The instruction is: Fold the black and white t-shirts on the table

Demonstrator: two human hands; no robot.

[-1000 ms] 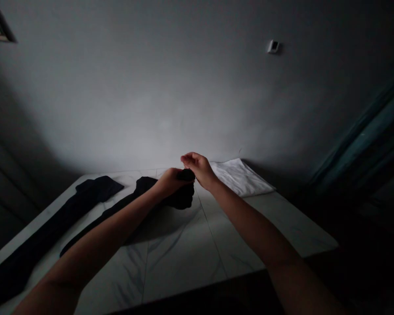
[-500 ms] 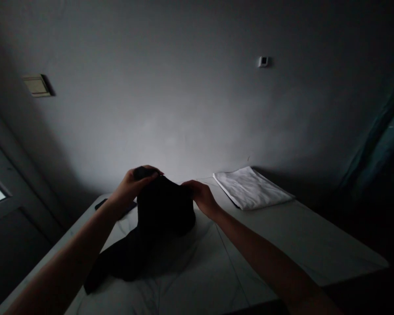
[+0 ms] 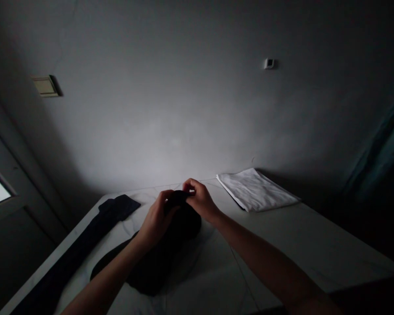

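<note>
A black piece of clothing [image 3: 157, 267] hangs bunched from both hands, its lower part lying on the pale marbled tabletop [image 3: 269, 258]. My left hand [image 3: 156, 218] grips its upper edge with curled fingers. Close beside it, my right hand [image 3: 198, 199] pinches the same edge between thumb and fingers. The room is dim, so the garment's cut and folds cannot be made out. To the left of my left forearm lies a long dark navy cloth [image 3: 85, 245].
A folded white cloth [image 3: 256, 188], with something dark under its left edge, lies at the table's back right. The grey wall [image 3: 170, 109] stands behind, bearing a switch plate [image 3: 46, 86] and a small white device [image 3: 269, 64]. A door [image 3: 22, 223] is at the left.
My left hand has moved right and down, closer to my right hand, bringing the garment's edge together. More of the navy cloth at the left now shows.
</note>
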